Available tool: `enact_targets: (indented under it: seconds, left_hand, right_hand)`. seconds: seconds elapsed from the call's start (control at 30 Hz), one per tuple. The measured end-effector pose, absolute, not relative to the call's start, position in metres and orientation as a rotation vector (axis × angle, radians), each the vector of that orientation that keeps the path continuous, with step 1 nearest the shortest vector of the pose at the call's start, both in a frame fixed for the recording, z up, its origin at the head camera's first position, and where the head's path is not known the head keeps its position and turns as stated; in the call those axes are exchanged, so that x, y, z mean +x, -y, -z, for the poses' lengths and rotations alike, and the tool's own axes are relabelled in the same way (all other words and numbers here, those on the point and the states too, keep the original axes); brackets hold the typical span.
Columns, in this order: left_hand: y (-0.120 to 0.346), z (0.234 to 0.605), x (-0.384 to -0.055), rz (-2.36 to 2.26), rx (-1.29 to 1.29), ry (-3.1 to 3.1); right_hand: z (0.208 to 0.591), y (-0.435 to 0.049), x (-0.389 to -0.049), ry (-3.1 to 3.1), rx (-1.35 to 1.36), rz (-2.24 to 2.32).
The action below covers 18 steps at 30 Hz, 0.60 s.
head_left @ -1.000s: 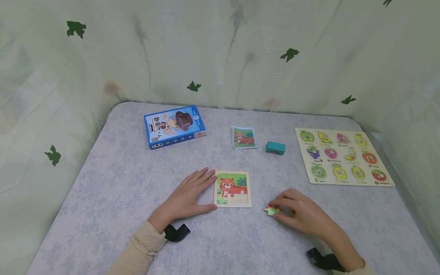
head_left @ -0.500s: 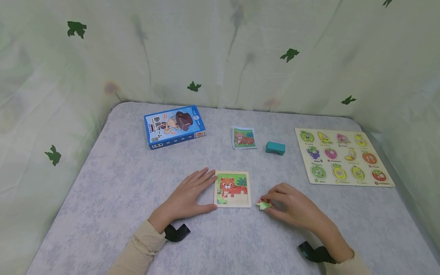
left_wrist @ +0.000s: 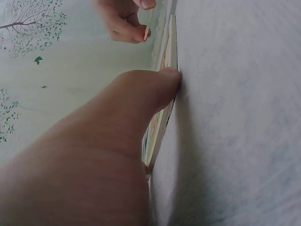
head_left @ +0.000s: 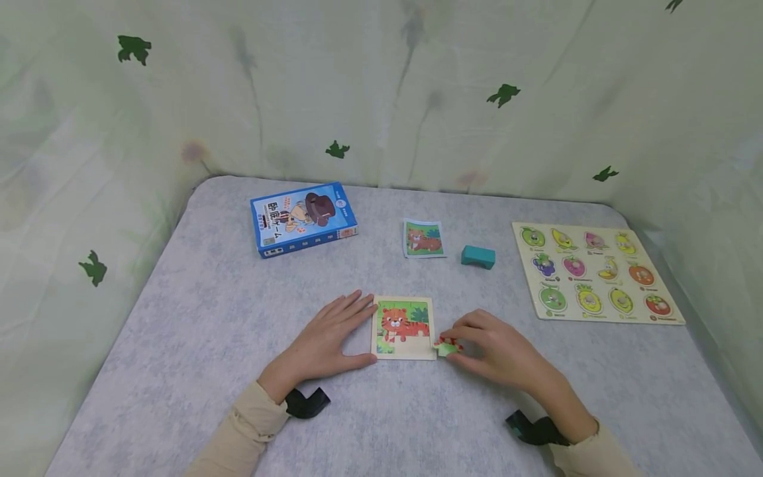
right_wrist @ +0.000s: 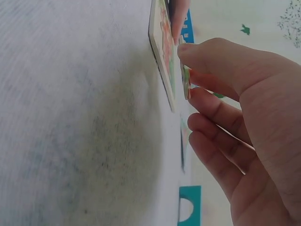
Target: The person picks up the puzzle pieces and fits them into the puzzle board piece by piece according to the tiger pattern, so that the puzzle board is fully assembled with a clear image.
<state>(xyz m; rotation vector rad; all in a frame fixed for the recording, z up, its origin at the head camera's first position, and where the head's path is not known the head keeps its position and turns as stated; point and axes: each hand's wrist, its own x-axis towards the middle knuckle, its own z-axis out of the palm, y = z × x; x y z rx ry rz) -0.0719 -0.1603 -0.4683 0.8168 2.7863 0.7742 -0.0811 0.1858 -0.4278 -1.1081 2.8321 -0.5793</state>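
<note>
A square wooden puzzle board (head_left: 402, 299) with a red tiger picture lies flat mid-table; its lower right part is bare wood. My left hand (head_left: 324, 344) rests at the board's left side, fingers spread and straight, with index finger and thumb touching its edge. In the left wrist view the thumb (left_wrist: 162, 87) lies against the board's edge. Between thumb and fingers, my right hand (head_left: 501, 348) pinches a green and red puzzle piece (head_left: 448, 347) beside the board's lower right corner. The right wrist view shows this piece (right_wrist: 186, 82) raised above the table, tilted on edge to the camera.
Behind the board lie a small tiger picture card (head_left: 424, 240) and a teal block (head_left: 478, 256) with an arched cutout. A blue game box (head_left: 303, 220) sits at the back left. On the right lies a wooden fruit puzzle board (head_left: 599, 273). Patterned cloth (head_left: 381, 86) hangs behind the table.
My right hand has moved left with the pinched puzzle piece, from out on the table to the board's right edge. The left hand and the board have stayed put.
</note>
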Motion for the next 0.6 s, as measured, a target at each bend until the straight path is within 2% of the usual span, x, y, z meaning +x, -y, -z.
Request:
enact_targets:
  seconds: [0.6]
  left_hand:
    - [0.161,0.468,-0.073,-0.751,0.832,-2.795]
  right_hand:
    - [0.432,-0.159,-0.092,-2.775,-1.242,0.609]
